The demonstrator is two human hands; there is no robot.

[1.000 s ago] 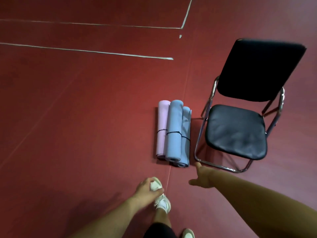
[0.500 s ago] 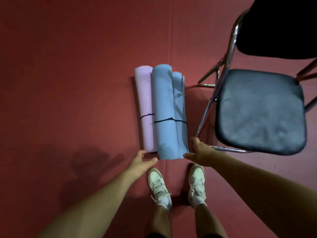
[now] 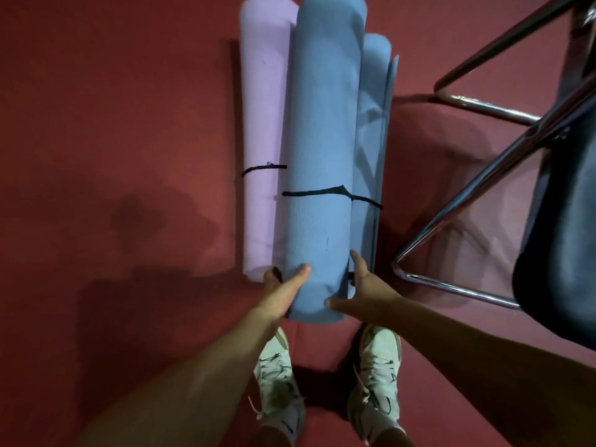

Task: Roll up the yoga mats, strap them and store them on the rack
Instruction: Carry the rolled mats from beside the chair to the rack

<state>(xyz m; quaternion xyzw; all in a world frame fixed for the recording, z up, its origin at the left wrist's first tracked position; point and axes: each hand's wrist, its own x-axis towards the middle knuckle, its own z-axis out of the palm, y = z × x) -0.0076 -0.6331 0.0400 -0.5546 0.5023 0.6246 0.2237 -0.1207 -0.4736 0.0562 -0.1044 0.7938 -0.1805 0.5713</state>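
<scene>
Red floor, folding chair on the right. Three rolled mats lie side by side, touching — big blue mat riding on top in the middle, lilac mat left, second blue mat right, each with a black strap. Left hand and right hand cup the big blue mat's near end, fingers spread — white sneakers just below

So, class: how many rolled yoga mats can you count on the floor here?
3. A lilac mat lies leftmost, a large blue mat is in the middle with both hands at its near end, and a second blue mat sits right of it, partly hidden.
</scene>
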